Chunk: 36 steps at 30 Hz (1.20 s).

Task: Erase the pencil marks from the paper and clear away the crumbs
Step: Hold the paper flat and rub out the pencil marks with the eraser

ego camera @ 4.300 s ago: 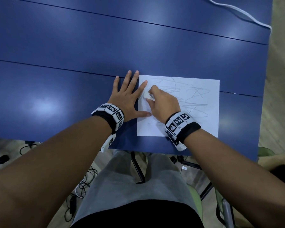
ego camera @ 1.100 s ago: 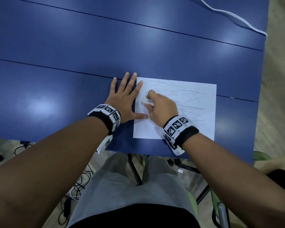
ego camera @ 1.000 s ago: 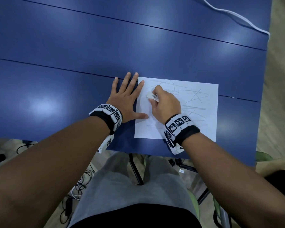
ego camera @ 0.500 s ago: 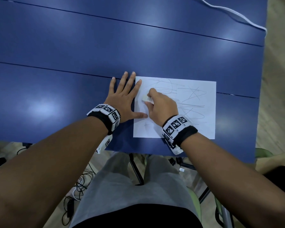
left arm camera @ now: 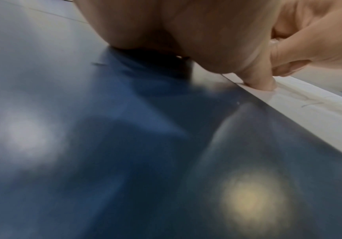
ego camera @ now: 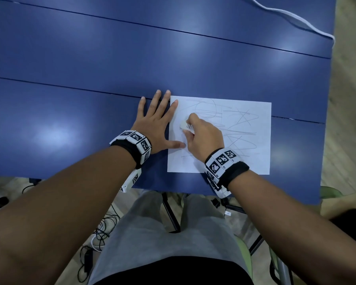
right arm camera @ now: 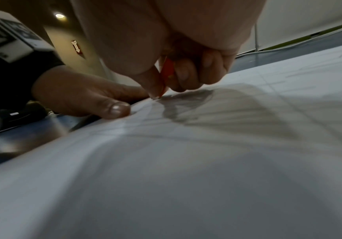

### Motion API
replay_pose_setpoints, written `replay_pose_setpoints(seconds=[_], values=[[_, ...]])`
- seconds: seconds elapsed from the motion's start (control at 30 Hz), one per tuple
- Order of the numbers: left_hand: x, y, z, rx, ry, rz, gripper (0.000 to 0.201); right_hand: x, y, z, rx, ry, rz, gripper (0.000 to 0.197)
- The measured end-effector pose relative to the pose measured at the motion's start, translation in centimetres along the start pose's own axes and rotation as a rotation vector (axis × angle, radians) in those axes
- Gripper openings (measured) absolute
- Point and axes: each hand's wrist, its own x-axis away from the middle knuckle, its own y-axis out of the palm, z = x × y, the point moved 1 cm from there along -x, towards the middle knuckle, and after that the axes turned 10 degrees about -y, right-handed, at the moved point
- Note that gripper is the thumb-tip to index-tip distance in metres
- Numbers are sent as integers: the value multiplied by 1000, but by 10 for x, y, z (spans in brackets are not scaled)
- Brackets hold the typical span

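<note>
— Where's the eraser (ego camera: 187, 126)?
— Pinched in the right hand (ego camera: 203, 138), pressed on the paper (ego camera: 245, 157) by its left edge, near the worktop's (ego camera: 70, 58) front edge.
— And the left hand (ego camera: 154, 124)?
— Flat, fingers spread; thumb and forefinger pin that left edge.

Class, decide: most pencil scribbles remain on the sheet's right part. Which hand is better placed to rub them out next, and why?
Right. The right hand already pinches the small white eraser on the white paper sheet, beside the grey pencil marks. The left hand lies flat, pinning the sheet's left edge.
</note>
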Motion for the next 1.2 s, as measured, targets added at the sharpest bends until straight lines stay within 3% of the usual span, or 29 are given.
replay_pose_setpoints(seconds=[0.17,0.3,0.43,0.57,0.73,0.9,1.03,1.2], values=[[-1,0,1,-1,-2,-4,126,-5,-4,5,-4,50,45,23],[0,0,0,-2,0,1,126,0,0,-1,-3,2,-17,21],[-1,-1,1,-4,-4,-6,127,-4,-5,5,-21,53,65,22],[1,1,0,0,7,15,126,3,1,-5,-18,-18,-21,19],[-1,0,1,-2,0,8,126,-8,-6,4,-15,74,61,22],[1,0,0,5,10,24,125,-2,1,-8,-37,-32,-16,19],[-1,0,2,-6,-1,12,127,-12,-8,2,-12,83,59,20],[0,0,1,0,7,18,125,-6,-4,-4,-18,0,-15,18]])
